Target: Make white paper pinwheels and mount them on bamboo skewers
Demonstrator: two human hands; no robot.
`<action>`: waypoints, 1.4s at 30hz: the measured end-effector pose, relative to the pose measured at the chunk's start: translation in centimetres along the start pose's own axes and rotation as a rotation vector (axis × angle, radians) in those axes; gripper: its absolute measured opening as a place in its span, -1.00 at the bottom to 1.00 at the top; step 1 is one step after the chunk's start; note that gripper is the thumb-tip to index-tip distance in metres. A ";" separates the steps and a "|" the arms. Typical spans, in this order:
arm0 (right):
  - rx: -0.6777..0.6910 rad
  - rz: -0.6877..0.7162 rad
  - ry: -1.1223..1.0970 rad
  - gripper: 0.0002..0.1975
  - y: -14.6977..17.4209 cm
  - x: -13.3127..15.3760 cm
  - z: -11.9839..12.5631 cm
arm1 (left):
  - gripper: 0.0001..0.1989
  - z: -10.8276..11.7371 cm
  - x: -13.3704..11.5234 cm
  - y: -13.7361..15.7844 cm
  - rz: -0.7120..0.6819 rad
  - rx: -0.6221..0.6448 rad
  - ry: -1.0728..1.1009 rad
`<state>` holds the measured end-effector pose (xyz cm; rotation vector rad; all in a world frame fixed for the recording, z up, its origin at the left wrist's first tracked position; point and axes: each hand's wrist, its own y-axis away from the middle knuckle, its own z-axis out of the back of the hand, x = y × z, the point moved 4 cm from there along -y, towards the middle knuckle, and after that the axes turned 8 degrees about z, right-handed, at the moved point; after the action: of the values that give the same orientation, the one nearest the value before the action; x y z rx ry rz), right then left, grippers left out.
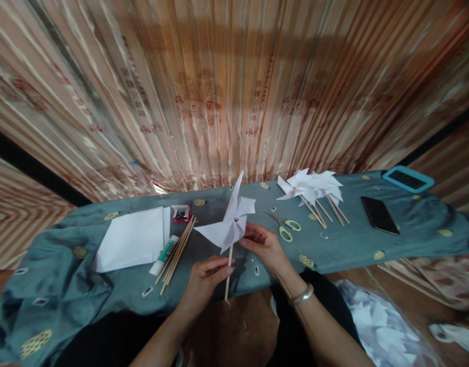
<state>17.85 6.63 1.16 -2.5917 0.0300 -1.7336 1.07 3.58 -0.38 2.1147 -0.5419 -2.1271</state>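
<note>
A white paper pinwheel (235, 222) on a thin wooden stick is held up over the front of the table. My left hand (208, 279) pinches the stick below the paper blades, thumb and fingers closed on it. My right hand (265, 250), with a silver bangle at the wrist, has its thumb and fingers closed at the lower right blade; the fingertips are partly hidden behind the paper. A small dark pin head shows at the pinwheel's centre. Just right of it lie scissors (285, 233) with light green handles. Left of it are loose wooden sticks (177, 255) and a glue stick (164, 255).
White paper sheets (131, 239) and a small red box (181, 213) lie at the left. Several finished pinwheels (312, 186) are piled at the back right, near a black phone (379, 215) and a blue-framed device (408, 179). A plastic bag (383, 326) of white paper pieces is on the floor.
</note>
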 end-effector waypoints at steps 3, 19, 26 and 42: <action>-0.027 0.022 0.027 -0.58 -0.1 0.1 -0.2 | -0.79 0.0 0.1 0.0 0.000 -0.002 0.008; -0.127 -0.021 0.056 -0.58 0.6 2.1 1.8 | -0.78 0.2 0.4 -0.3 -0.015 -0.021 0.003; 0.128 -0.093 0.051 -0.59 2.7 0.9 -0.9 | -0.76 0.2 -0.1 -0.4 -0.037 -0.016 0.015; -0.167 0.071 0.180 -0.57 1.4 2.8 2.7 | -0.78 0.0 0.1 -0.2 -0.034 0.015 -0.051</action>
<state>21.39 5.18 2.71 -2.4970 0.2775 -2.0132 1.10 3.76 -0.50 2.0967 -0.5324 -2.2079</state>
